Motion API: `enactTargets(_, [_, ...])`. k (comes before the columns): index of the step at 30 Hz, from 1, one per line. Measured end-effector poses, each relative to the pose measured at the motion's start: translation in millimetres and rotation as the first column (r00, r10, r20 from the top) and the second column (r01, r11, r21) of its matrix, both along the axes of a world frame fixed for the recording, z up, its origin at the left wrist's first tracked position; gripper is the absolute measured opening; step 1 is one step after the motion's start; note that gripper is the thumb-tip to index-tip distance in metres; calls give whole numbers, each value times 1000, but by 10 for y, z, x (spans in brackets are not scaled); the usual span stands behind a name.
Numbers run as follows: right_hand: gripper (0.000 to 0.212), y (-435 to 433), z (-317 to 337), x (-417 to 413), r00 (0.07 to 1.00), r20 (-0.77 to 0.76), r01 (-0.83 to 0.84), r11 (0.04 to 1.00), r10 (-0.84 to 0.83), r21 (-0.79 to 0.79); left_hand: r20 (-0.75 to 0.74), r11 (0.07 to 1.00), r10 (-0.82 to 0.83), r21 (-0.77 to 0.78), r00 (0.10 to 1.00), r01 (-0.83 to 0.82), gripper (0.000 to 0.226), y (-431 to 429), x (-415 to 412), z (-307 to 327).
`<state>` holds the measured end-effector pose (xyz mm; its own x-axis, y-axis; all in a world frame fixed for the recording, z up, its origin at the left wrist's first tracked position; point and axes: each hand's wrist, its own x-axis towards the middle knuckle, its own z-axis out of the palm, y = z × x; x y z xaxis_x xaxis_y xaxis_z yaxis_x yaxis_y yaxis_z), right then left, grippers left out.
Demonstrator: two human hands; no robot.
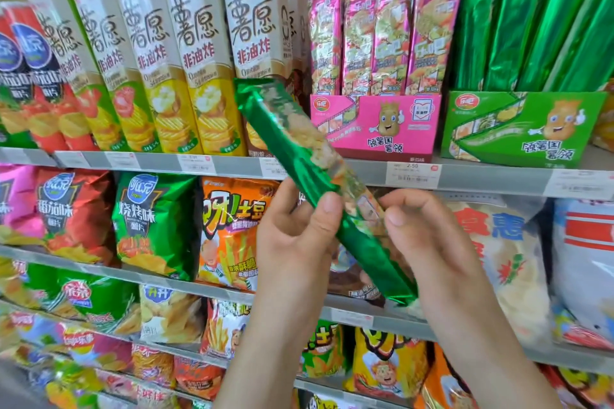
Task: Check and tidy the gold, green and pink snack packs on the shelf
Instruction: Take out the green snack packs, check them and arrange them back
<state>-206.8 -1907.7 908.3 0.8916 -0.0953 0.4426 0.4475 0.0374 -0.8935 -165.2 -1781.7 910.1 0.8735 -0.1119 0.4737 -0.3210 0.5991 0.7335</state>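
I hold one long green snack pack (292, 143) slanted in front of the shelves, its top end up left and its bottom end down right. My left hand (299, 236) grips its middle from the left, thumb on the front. My right hand (428, 236) pinches the pack's lower part from the right. On the top shelf, several pink snack packs (382, 20) stand upright in a pink display box (375, 126). Beside them several green snack packs (538, 16) lean to the right in a green display box (525, 129). No gold packs can be made out.
Tall white and yellow crisp boxes (199, 60) fill the top shelf to the left. Crisp bags in red, green and orange (156, 222) crowd the lower shelves. Price tags (412, 174) line the grey shelf edges.
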Motion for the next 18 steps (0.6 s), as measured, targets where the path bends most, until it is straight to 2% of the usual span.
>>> enactTargets(3, [33,-107,32,-6,938,-150,-299,948,313,112,-19,992,-68,-106,997,66,41,70,20,57])
enactTargets(5, [38,-117,13,-10,914,-162,-352,925,373,146,-15,991,-96,-92,995,94,40,79,16,54])
enactTargets(8, [39,-72,-82,4,973,-60,-218,971,224,97,-40,997,-77,-33,996,76,46,56,13,38])
enactTargets(10, [34,-38,-118,4,997,57,-48,999,48,2,-7,997,-19,69,1000,20,59,36,-3,11])
enactTargets(11, [34,-33,-132,6,990,128,68,995,-59,-73,19,991,6,137,1000,-8,56,23,-12,-7])
enactTargets(13, [38,-28,-146,0,934,287,288,924,-212,-253,34,977,55,203,998,-61,45,-4,-35,-15])
enactTargets(14, [39,-18,-155,-11,909,349,341,890,-229,-303,31,979,75,189,997,-80,43,-12,-35,-24])
enactTargets(16, [40,-17,-166,-38,903,387,319,893,-185,-318,21,988,104,117,994,-105,34,-14,-27,-21])
enactTargets(18, [38,-30,-162,-51,931,338,236,935,-140,-264,14,990,132,49,991,-132,25,-8,-20,-3])
